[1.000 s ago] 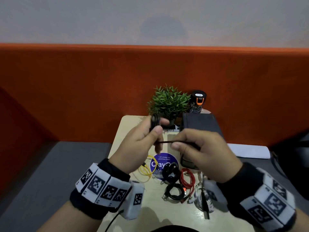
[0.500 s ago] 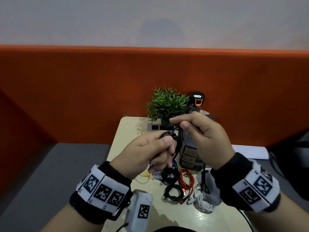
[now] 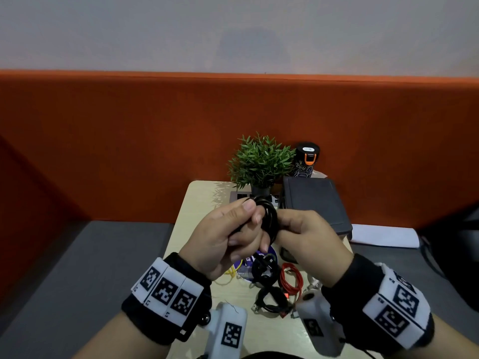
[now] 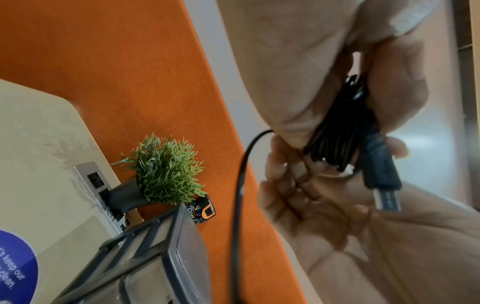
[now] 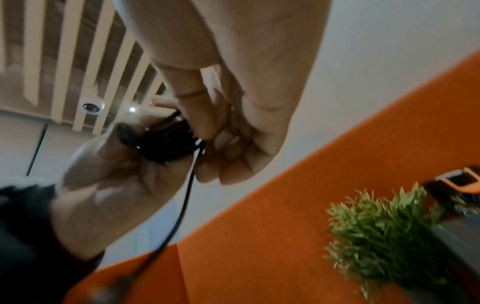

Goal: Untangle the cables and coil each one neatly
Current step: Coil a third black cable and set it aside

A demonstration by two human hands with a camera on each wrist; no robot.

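A black cable (image 3: 269, 216) is wound into a small coil, held up above the table (image 3: 197, 203). My left hand (image 3: 248, 216) pinches the coil between thumb and curled fingers. My right hand (image 3: 283, 225) sits against the coil's right side, its fingers curled round the cable. In the left wrist view the coil (image 4: 335, 139) shows a USB plug (image 4: 381, 172) sticking out, and a loose strand (image 4: 239, 195) hangs down. The right wrist view shows the coil (image 5: 166, 144) between both hands, with the strand (image 5: 182, 205) trailing below.
On the table beneath my hands lie a yellow cable (image 3: 232, 272), two black coiled cables (image 3: 264, 268), a red cable (image 3: 293, 278) and a white one (image 3: 313, 283). A potted plant (image 3: 259, 161), a dark bottle (image 3: 305, 159) and a dark drawer box (image 3: 313, 200) stand at the back.
My right hand has come down from above the coil to its right side, carrying the strand around it. The left hand still holds the coil, which now faces me more.
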